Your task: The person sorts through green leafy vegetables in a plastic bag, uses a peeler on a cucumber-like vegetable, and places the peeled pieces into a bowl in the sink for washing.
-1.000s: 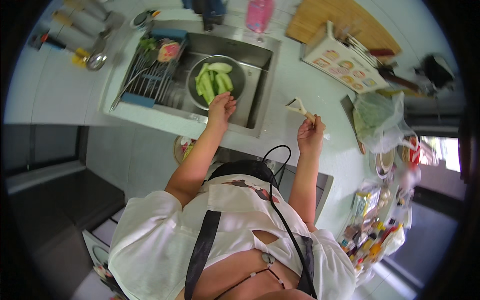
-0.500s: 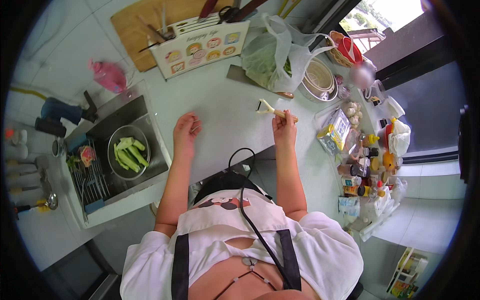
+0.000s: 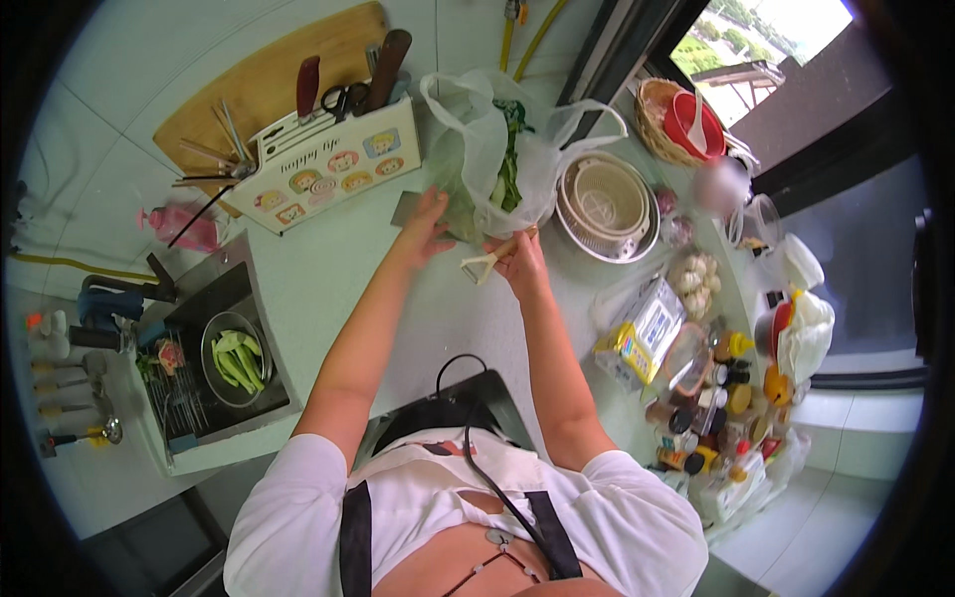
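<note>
A translucent plastic bag [image 3: 453, 194] with leafy greens [image 3: 510, 159] inside stands on the counter in front of me. My left hand [image 3: 426, 234] reaches to the bag's left side, fingers apart and against or very near the plastic. In my right hand [image 3: 522, 267], at the bag's near right edge, is a Y-shaped vegetable peeler [image 3: 479, 265] with a pale head and wooden handle. Its head points left, toward my other hand. Part of a cleaver blade [image 3: 405, 209] shows beside the bag; the bag and my hand cover the rest of it.
At the left, a sink [image 3: 274, 383] holds a metal bowl [image 3: 214, 333] of cut green vegetable pieces. Behind stands a knife holder [image 3: 333, 169] against a wooden board [image 3: 269, 75]. Right of the bag are nested strainers [image 3: 607, 204], garlic [image 3: 694, 284], a wipes pack [image 3: 647, 328] and several bottles.
Both hands have moved forward to the plastic bag, and the right one still carries the peeler. The bag now stands more upright with its opening wider. My view has shifted to the right.
</note>
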The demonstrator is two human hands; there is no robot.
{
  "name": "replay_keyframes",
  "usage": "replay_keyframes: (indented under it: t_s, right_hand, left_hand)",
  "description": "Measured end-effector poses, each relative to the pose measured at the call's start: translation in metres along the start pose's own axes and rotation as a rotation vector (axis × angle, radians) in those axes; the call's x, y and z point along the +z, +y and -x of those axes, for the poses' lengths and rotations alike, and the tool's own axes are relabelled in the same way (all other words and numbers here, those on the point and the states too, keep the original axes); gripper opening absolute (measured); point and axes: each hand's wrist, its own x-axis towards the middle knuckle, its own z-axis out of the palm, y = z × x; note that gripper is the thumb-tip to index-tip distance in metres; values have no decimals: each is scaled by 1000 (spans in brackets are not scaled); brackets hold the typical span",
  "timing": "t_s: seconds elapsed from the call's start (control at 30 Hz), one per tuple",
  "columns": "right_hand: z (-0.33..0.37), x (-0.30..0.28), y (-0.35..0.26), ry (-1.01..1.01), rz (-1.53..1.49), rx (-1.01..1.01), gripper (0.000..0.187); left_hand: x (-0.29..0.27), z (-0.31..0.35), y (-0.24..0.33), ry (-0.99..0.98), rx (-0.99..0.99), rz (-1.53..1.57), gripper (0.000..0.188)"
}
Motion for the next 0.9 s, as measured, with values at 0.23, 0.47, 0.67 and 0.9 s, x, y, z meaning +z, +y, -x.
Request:
replay_keyframes:
  t_s: [0.23,0.47,0.67,0.9]
  right_hand:
    - [-64,9,-31,5,-48,-17,47]
    - [-130,18,-44,-56,-32,-11,39]
    - [-148,19,-43,-144,-191,-39,32]
    - [-95,33,-39,217,-382,-116,40]
  left_hand:
    - [29,-52,13,-58,7,75,67]
    - [5,-123,18,-25,190,244,67]
    - [-9,-126,34,34,251,157,68]
    - [-38,-58,-1,405,217,155,23]
